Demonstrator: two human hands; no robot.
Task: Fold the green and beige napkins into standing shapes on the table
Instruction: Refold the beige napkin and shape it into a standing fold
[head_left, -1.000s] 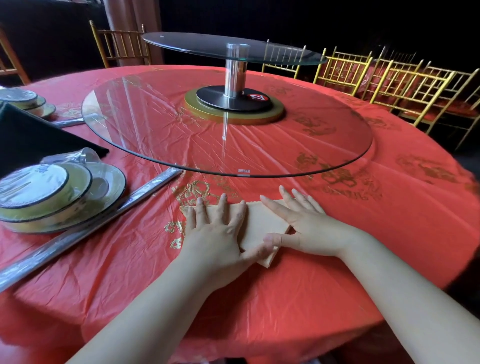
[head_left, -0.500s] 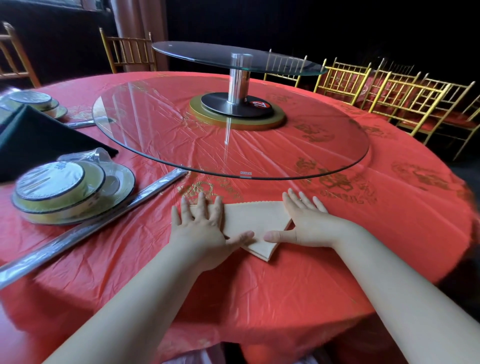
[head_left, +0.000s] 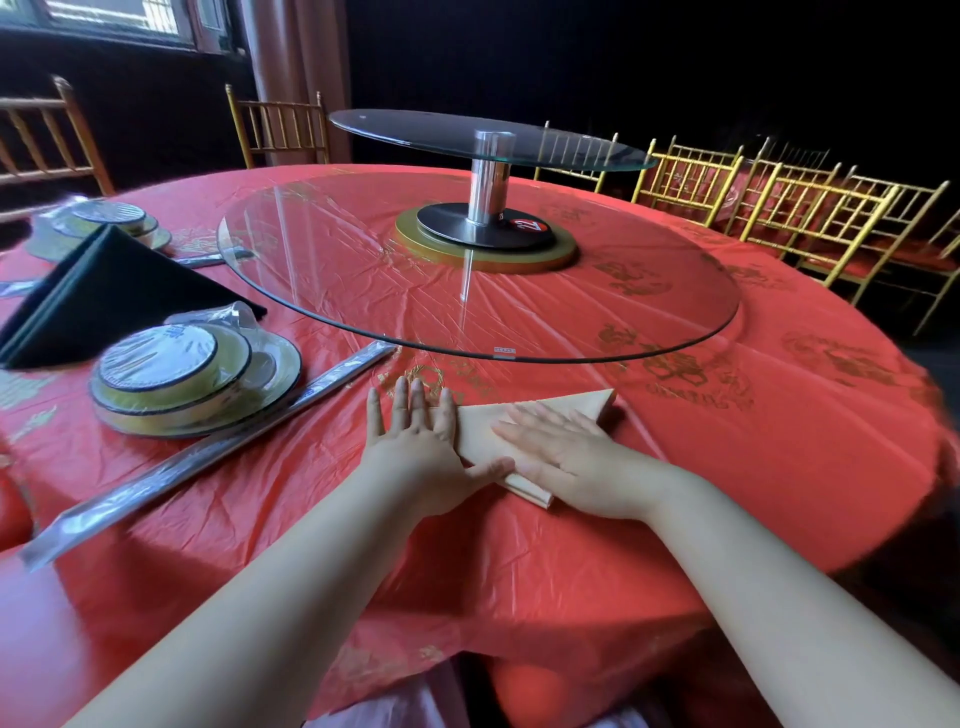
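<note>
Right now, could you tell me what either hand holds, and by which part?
Nothing is held: left hand lies flat at one end of the beige napkin, right hand flat on its middle.

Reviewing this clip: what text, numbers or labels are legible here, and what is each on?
"22", it seems, turned sideways: red sticker on the turntable base.
Gold print on the red tablecloth: too blurred to read.
Small label on the glass turntable rim: too small.
Blue print on the wrapped dishes: blurred.
</note>
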